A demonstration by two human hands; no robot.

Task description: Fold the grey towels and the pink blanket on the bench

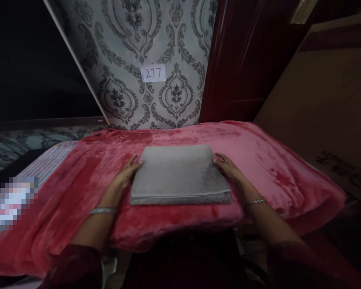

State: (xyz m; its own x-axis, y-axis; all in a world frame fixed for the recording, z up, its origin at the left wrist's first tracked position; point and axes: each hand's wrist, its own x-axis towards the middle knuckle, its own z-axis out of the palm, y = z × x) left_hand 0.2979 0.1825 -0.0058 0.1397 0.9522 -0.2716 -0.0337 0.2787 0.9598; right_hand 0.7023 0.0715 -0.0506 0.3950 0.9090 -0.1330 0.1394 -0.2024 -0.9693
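Note:
A folded grey towel (174, 170) lies flat on a pink-red plush blanket (93, 172), its layered edge facing me. At its left side is my left hand (126, 171), fingers apart and the thumb at the towel's edge. My right hand (228, 166) is held at the opposite side, fingers loosely spread, with the fingertips by the towel's right edge. Neither hand is wrapped round the cloth. Whether the fingertips press on it, I cannot tell. Each wrist wears a bracelet.
Behind the blanket rises a patterned wall (177, 44) bearing a paper label (153, 73) marked 277. A dark screen (39, 64) stands at the left. To the right are a dark red glossy panel (243, 60) and a large cardboard box (327, 104). Striped cloth (52, 158) shows at left.

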